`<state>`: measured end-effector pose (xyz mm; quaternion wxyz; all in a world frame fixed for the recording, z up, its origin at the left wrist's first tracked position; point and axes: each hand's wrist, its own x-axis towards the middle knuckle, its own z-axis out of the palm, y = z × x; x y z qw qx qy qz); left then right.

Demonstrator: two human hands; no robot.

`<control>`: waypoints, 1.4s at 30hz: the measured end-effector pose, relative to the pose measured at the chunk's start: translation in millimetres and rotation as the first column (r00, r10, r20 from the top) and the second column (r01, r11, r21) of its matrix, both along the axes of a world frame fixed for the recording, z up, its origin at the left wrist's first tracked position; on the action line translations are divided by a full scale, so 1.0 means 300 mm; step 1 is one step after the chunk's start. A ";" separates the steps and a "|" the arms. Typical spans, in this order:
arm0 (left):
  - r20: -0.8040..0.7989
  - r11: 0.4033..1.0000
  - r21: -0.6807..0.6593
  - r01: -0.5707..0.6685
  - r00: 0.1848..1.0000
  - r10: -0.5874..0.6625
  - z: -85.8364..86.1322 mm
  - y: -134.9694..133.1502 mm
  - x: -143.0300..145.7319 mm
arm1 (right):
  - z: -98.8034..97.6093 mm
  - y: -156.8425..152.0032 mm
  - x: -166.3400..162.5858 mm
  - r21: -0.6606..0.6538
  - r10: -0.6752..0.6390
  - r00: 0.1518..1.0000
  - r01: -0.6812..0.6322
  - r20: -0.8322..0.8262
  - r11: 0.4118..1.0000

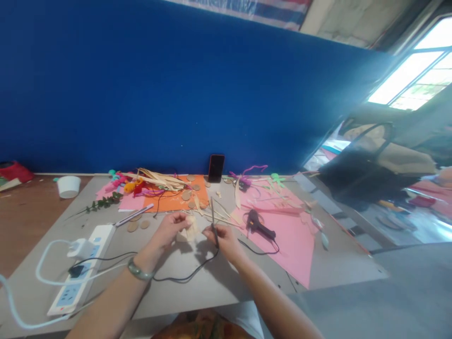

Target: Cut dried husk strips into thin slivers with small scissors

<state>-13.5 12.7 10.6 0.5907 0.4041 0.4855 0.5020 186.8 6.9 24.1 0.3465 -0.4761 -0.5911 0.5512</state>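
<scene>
Between the thumb and fingers of my left hand (175, 227) is a pale cream piece (189, 230), perhaps corn husk or thin wood. Its exact kind is too blurred to tell. My right hand (226, 239) is closed around dark-handled scissors (212, 212), with the narrow blade pointing up and away from me. A small gap separates the scissors from the cream piece. Just beyond both hands lie thin pale strips (221, 217). Below them, a black cable (181, 280) curves over the grey table (176, 301).
On the left is a white power strip (72, 294) with plugs and cables. A black glue gun (259, 226) rests on pink sheets (289, 249) to the right. At the back are a phone (215, 168), dried strips (158, 179), wooden discs (133, 226) and a white cup (68, 186).
</scene>
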 end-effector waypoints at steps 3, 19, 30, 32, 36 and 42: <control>0.031 0.999 -0.005 -0.048 0.998 0.048 -0.006 -0.006 0.022 | -0.011 -0.003 -0.042 -0.043 -0.066 0.995 0.063 -0.076 0.997; 0.070 0.964 -0.134 0.229 0.973 -0.222 -0.062 -0.051 0.045 | -0.027 0.060 -0.081 0.070 -0.235 0.969 0.240 -0.074 0.968; 0.184 0.991 -0.033 0.133 0.975 -0.125 -0.071 -0.045 0.040 | -0.079 0.051 -0.117 0.122 -0.136 0.991 0.136 -0.013 0.983; 0.148 0.985 -0.020 0.171 0.975 -0.166 -0.064 -0.046 0.030 | -0.073 0.058 -0.113 0.130 -0.105 0.994 0.105 -0.009 0.986; 0.122 0.976 -0.076 0.206 0.973 -0.196 -0.039 -0.051 0.010 | -0.058 0.059 -0.105 0.075 -0.092 0.994 0.096 -0.064 0.993; 0.121 0.989 -0.127 0.081 0.990 -0.065 -0.007 -0.049 -0.006 | -0.033 0.045 -0.100 0.040 -0.141 0.985 0.146 -0.098 0.988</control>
